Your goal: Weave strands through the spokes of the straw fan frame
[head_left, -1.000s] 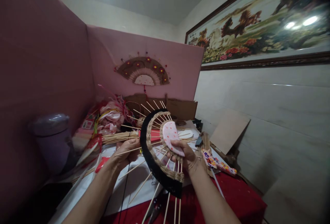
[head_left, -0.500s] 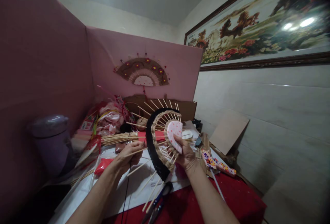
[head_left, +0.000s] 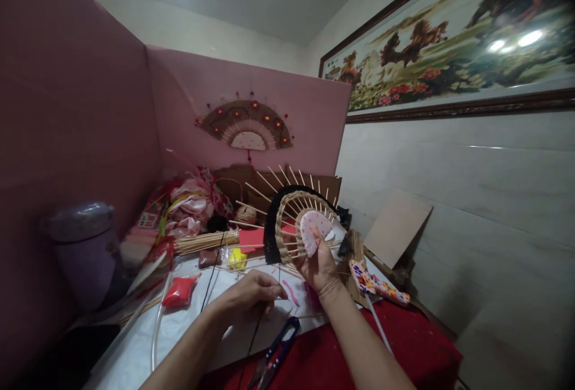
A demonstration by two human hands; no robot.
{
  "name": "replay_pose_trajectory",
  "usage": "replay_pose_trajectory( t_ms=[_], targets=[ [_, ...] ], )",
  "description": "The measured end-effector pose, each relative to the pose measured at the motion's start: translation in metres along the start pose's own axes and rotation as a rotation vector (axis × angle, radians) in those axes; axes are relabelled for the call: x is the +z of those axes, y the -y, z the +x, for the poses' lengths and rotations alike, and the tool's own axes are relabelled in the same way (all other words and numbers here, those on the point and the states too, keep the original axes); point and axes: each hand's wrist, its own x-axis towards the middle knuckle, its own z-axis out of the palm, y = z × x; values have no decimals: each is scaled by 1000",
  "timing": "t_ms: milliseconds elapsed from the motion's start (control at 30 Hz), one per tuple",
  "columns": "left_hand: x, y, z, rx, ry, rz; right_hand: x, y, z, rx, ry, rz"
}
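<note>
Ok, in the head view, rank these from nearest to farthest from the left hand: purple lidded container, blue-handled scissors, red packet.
1. Blue-handled scissors, below and slightly right of the left hand.
2. Red packet, to its left.
3. Purple lidded container, far left.

We are seeing scissors [head_left: 268,367] before the fan frame [head_left: 281,222]; a stick bundle [head_left: 206,242] is lying to its left, a second fan [head_left: 247,123] is hanging behind, on a panel [head_left: 317,117], and a framed picture [head_left: 449,48] is hanging on the right wall [head_left: 426,168].
</note>
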Motion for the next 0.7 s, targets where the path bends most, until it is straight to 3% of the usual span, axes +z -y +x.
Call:
replay_pose_trajectory(
  t_ms=[233, 400, 500, 633, 700],
  targets=[
    [10, 1, 0, -4, 36, 114, 3, -1, -2, -39, 28, -3],
    [10, -1, -1, -28, 39, 191, 6, 1, -1, -108, -79, -25],
    [3, -6, 2, 10, -161, 302, 4, 6, 1, -279, -170, -17],
    [-24, -12, 4, 243, -642, 457, -2, 17, 5, -462, -263, 17],
    [-45, -15, 0, 241, -734, 407, -6, 20, 6, -524, -301, 40]
  ],
)
